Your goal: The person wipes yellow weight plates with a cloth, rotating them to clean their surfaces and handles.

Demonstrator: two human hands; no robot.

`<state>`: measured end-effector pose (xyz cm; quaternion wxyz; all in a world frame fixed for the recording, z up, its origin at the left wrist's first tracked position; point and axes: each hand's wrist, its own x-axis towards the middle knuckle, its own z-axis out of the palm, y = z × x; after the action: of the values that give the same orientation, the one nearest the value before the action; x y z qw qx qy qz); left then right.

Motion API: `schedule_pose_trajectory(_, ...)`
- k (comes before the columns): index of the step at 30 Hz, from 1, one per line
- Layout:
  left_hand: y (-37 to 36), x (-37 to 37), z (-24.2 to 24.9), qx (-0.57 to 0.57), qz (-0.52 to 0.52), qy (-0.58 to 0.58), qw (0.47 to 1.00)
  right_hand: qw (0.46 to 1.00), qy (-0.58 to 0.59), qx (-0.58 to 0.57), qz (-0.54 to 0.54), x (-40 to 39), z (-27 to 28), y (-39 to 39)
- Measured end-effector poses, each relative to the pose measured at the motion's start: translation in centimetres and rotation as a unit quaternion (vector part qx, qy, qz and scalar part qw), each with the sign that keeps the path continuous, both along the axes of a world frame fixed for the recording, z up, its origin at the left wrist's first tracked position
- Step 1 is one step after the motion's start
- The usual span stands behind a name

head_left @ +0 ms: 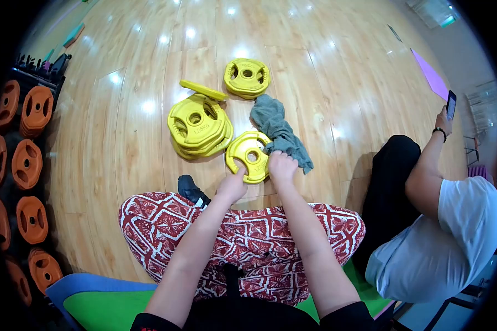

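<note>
A yellow weight plate [248, 144] is between my hands, in front of my crossed legs. My left hand [233, 186] grips its lower left edge, the thumb on top. My right hand [283, 167] is closed on the grey-green cloth [284, 132] at the plate's right edge; part of the cloth touches the plate and the rest trails up and right over the floor. Left of the plate stands a stack of yellow plates [199, 126], with another plate [203, 90] tilted against its back. Farther off lies a small stack of yellow plates [247, 77].
Orange weight plates [32, 165] hang on a rack at the left. At the right a person [442, 231] sits close by, holding a phone [451, 105]. A black shoe [190, 189] shows by my left knee. Under me is a green mat [105, 306].
</note>
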<state>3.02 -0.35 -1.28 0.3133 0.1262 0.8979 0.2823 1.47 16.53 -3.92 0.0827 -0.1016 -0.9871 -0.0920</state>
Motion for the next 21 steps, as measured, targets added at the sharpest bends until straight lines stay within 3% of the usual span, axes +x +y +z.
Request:
schedule_pose_trajectory(7, 0.2, 0.1, -0.8, 0.024, 0.019, 0.018, 0.999, 1.000, 0.006, -0.021, -0.015, -0.7, 0.4, -0.1)
schedule_pose_trajectory(10, 0.2, 0.4, -0.1, 0.016, 0.016, 0.013, 1.000, 0.989, -0.088, -0.088, -0.076, 0.2, 0.6, -0.8)
schedule_pose_trajectory(13, 0.2, 0.4, 0.3, 0.006, 0.009, 0.012, 1.000, 0.984, -0.101, -0.117, -0.087, 1.5, 0.8, -1.6)
schedule_pose_trajectory(21, 0.0, 0.1, -0.3, -0.003, -0.011, 0.012, 1.000, 0.989, -0.097, -0.096, -0.063, 1.3, 0.6, -1.4)
